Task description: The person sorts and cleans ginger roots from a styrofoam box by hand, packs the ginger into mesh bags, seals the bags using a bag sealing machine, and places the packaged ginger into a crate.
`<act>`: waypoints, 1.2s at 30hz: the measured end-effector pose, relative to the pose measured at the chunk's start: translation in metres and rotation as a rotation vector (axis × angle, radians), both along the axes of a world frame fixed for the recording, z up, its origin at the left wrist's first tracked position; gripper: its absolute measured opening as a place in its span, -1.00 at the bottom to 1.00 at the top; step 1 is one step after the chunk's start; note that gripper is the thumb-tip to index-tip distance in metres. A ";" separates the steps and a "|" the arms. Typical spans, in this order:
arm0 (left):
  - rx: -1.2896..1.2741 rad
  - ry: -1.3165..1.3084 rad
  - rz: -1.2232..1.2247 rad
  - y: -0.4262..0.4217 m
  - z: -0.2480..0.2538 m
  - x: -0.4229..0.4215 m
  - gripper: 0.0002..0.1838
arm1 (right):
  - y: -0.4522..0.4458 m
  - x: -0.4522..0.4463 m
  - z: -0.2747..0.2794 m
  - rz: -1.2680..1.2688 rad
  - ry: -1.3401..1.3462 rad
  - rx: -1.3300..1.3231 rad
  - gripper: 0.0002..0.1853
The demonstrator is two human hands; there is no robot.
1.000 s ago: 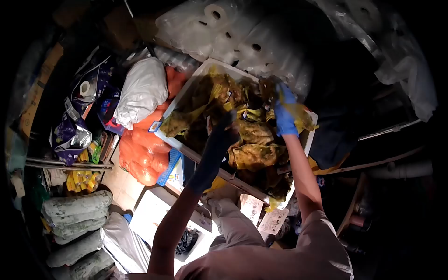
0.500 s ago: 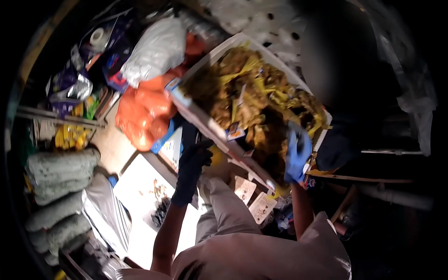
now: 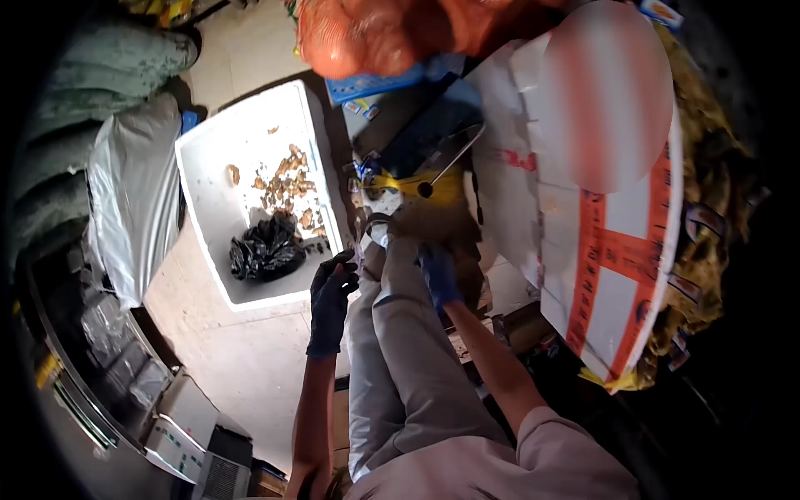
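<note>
My left hand (image 3: 333, 300), in a dark blue glove, hovers beside the right wall of a white foam box (image 3: 193, 208). Its fingers are apart and loosely bent, with nothing seen in them. Inside that box lie loose brown pieces (image 3: 287, 183) and a crumpled black plastic bag (image 3: 267, 247). My right hand (image 3: 437, 277), gloved in brighter blue, is low beside my knee, next to a brown, shadowed object (image 3: 437, 225) whose kind is unclear. Its fingertips are dark and partly hidden. Further right, a white box with red tape (image 3: 621, 254) has brown contents in yellow netting (image 3: 704, 250) at its far side.
Orange net sacks (image 3: 358, 37) lie at the top, above a blue plastic basket (image 3: 383, 81). A yellow item with a thin metal rod (image 3: 457, 158) sits ahead of my knees. Along the left are a silver-grey bag (image 3: 137, 196) and stacked greenish sacks (image 3: 121, 54).
My view has swung down and left. My right hand has left the box of brown contents and come down beside my knee. My left hand is now nearer the foam box.
</note>
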State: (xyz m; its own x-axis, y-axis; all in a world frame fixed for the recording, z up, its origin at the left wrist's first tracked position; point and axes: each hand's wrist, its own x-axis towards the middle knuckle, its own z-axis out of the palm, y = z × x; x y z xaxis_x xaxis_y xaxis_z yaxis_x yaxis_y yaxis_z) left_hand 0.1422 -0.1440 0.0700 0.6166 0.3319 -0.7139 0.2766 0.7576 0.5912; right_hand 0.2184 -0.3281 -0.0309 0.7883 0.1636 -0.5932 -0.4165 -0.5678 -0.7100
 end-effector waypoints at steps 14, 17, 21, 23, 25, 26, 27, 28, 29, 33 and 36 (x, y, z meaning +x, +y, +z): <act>-0.167 -0.012 0.235 -0.008 -0.210 -0.006 -0.71 | 0.130 0.058 -0.365 0.887 -0.685 -0.377 -0.78; -0.169 -0.014 0.236 0.002 -0.214 -0.006 -0.73 | 0.155 0.053 -0.380 0.765 -0.707 -0.431 -0.78; -0.162 -0.025 0.192 0.013 -0.213 -0.004 -0.73 | 0.145 0.062 -0.442 0.962 -1.022 -0.642 -0.88; -0.141 -0.064 0.194 0.008 -0.211 -0.005 -0.72 | 0.136 0.066 -0.419 0.944 -0.786 -0.540 -0.83; -0.174 -0.053 0.193 -0.001 -0.207 -0.005 -0.73 | 0.130 0.077 -0.369 0.708 -0.646 -0.249 -0.80; -0.168 -0.052 0.216 -0.009 -0.205 -0.007 -0.73 | 0.127 0.078 -0.355 0.432 -0.585 -0.111 -0.79; -0.206 -0.034 0.212 -0.018 -0.205 -0.010 -0.72 | 0.126 0.079 -0.338 0.158 -0.512 0.026 -0.78; -0.244 -0.019 0.207 -0.025 -0.204 -0.011 -0.71 | 0.122 0.082 -0.317 0.046 -0.424 0.161 -0.75; -0.236 -0.023 0.230 -0.032 -0.201 -0.012 -0.71 | 0.120 0.085 -0.287 -0.064 -0.330 0.290 -0.72; -0.278 0.005 0.226 -0.035 -0.166 0.001 -0.61 | 0.107 0.065 -0.141 -0.060 -0.276 0.252 -0.84; -0.779 -0.221 0.416 -0.043 -0.159 0.009 -0.61 | 0.090 0.025 -0.037 -0.004 -0.047 0.392 -0.84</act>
